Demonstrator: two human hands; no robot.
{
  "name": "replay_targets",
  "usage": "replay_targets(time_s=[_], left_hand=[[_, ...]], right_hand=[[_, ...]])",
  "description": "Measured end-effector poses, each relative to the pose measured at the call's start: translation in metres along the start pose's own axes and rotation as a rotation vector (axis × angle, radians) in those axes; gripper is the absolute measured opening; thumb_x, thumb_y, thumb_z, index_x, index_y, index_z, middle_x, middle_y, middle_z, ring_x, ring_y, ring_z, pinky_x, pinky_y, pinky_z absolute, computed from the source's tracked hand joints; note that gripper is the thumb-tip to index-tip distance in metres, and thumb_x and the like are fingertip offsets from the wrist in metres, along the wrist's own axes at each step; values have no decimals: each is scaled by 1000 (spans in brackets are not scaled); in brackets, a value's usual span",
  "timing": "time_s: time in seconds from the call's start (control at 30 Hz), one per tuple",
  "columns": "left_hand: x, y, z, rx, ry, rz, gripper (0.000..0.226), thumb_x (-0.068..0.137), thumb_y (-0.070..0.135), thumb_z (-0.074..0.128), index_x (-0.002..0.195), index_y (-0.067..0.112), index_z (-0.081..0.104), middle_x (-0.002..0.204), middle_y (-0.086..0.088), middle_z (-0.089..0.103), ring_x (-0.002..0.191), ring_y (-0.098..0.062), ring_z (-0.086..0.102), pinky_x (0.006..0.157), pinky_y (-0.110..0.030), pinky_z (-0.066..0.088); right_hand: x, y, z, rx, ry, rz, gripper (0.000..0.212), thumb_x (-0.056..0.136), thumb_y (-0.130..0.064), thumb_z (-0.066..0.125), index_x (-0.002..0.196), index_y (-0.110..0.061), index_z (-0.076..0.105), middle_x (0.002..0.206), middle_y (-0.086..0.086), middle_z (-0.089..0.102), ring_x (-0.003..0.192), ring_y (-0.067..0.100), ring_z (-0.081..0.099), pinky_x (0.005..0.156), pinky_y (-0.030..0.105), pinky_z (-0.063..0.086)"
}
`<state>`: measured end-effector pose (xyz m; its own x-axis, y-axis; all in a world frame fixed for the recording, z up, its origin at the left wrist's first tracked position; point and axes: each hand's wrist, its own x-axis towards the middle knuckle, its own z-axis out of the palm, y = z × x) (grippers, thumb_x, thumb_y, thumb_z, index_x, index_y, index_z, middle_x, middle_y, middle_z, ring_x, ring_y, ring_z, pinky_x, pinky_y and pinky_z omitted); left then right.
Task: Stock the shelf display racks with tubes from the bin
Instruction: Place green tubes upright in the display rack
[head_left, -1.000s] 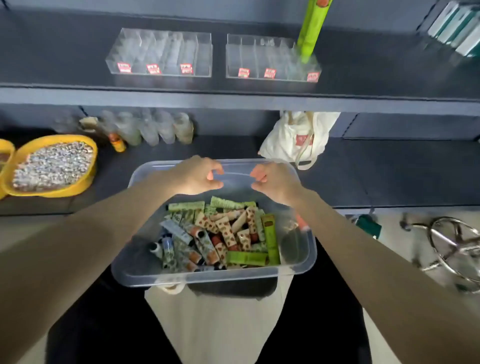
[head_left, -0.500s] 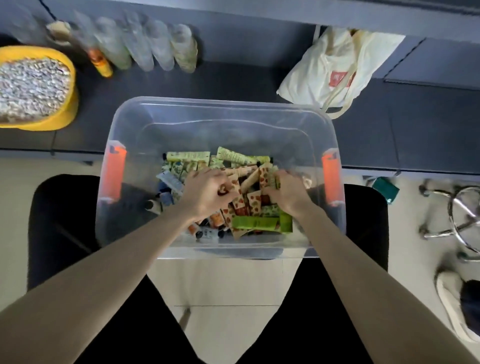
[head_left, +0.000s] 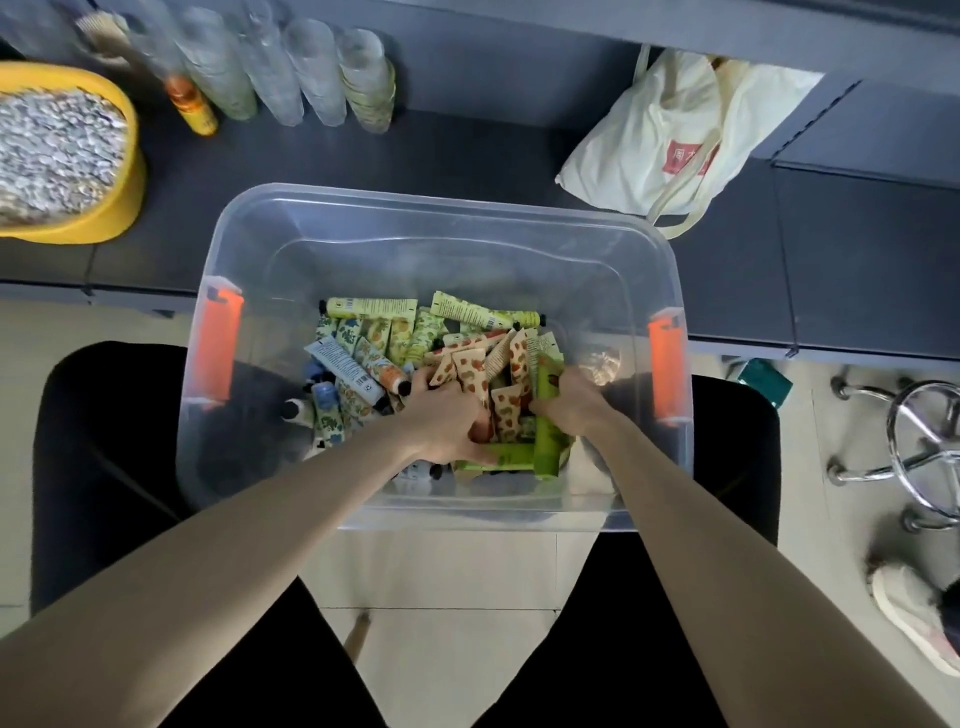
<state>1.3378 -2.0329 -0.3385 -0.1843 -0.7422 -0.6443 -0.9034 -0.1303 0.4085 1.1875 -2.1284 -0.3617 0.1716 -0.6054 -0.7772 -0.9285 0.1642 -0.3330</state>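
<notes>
reaching: left hand and right hand down inside clear bin
tubes: heaped on bin floor
left grip: fingers curled among spotted tubes; hold cannot be told
right grip: fingers wrapped round green tube

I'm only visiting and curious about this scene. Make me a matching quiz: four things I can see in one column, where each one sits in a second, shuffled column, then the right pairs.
Things
1. yellow bowl
2. cloth bag
3. clear bin
4. chrome stool base

Places
A. on the floor, far right
B. on the dark shelf, beyond the bin's far right corner
C. on the dark shelf, far left
D. centre of view, left hand and right hand among its tubes

Pairs: 1-C; 2-B; 3-D; 4-A
</notes>
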Motion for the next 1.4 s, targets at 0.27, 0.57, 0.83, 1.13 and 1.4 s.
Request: replay_targets(time_s=[0.27,0.57,0.83,1.13,1.4], left_hand=[[-15,-13,-19,120,-60,-34,35,82,43,62,106,19,58,75,6,57,94,-19,54,109,-47,9],[-39,-35,-44,27,-71,-71,29,85,28,63,106,15,47,89,-1,56,87,-18,48,82,-30,37],[-76,-23,-101,-565,120,-117,21,93,30,51,99,10,57,78,-6,52,66,-16,48,61,-26,47],[-97,37,-180,-1080,381,151,8,95,18,49,95,10,48,97,-10,69,77,-19,70,71,-30,55],[-94,105,-261,-1093,596,390,26,85,8,63,98,26,48,99,-6,64,92,-27,68,82,-42,55]], right_hand=[[-20,-12,-11,289,91,-170,52,75,-22,78,120,-14,54,106,-1,63,102,18,60,84,32,49],[-48,-22,-38,202,322,-347,35,76,-33,77,98,-11,63,89,0,68,83,17,64,63,22,49],[-93,-52,-93,477,298,-510,22,82,-21,72,94,-17,55,99,14,66,88,23,66,66,40,60],[-154,-97,-178,490,411,-701,24,84,-14,70,103,-1,61,92,16,64,66,18,62,49,22,56],[-199,-116,-274,514,596,-874,34,78,-2,74,78,-21,45,92,18,67,75,29,69,64,45,58]])
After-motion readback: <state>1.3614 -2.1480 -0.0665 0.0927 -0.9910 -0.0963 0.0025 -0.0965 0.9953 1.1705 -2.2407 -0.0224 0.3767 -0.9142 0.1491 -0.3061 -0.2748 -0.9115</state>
